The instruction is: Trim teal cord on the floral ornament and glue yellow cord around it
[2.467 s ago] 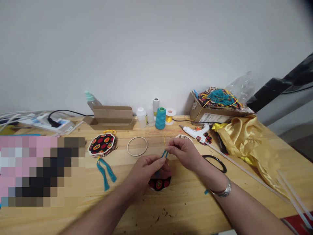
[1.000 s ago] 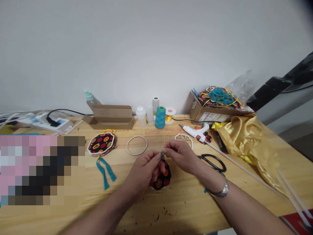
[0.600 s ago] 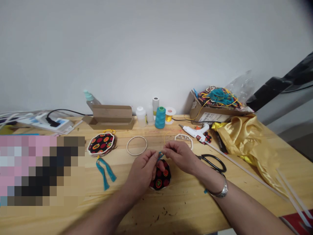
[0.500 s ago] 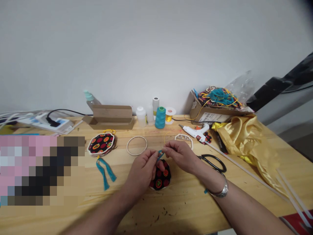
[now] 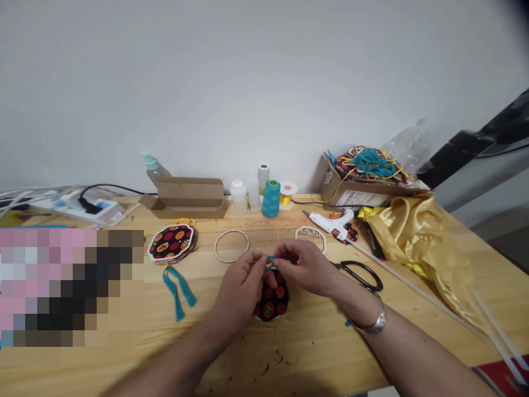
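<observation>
Between my two hands is a short piece of teal thread (image 5: 270, 258), pinched at both sides. My left hand (image 5: 246, 284) is closed on its left end, and my right hand (image 5: 301, 266) pinches the right end. Just below the fingers lies a black floral fabric piece (image 5: 270, 303) with red and orange flowers, partly covered by my left hand. Black-handled scissors (image 5: 363, 275) lie beside my right wrist, their blades mostly hidden. To the left, a finished-looking floral ornament (image 5: 171, 243) with a pale rim rests on the table, its teal tassel (image 5: 178, 292) hanging toward me.
A wooden ring (image 5: 231, 246), a lattice frame (image 5: 311, 237) and a white glue gun (image 5: 333, 223) lie beyond my hands. A teal thread spool (image 5: 271, 199) stands near the wall. Gold satin cloth (image 5: 417, 231) and a filled cardboard box (image 5: 359, 193) occupy the right.
The teal thread between my fingers has gone from slanted to nearly level. My right fingertips have dipped slightly; the other things stay where they were.
</observation>
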Tool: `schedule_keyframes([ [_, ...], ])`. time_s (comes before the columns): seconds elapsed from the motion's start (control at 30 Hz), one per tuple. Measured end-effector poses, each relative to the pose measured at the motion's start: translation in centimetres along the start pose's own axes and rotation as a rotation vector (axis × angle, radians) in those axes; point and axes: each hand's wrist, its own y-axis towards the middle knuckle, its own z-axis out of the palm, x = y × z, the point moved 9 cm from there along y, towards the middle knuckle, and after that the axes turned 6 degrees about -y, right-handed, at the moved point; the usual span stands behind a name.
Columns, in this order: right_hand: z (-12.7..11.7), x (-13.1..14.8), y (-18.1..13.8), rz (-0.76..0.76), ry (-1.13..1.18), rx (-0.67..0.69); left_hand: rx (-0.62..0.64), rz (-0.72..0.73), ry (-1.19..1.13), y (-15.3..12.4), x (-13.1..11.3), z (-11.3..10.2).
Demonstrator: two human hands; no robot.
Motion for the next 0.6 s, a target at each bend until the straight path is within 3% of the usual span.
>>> schedule_keyframes([
  [0.6,-0.98,0.87,-0.65,-0.125,-0.307,-0.216,0.026,-0.099,-0.159,0.0,0.55,0.09],
])
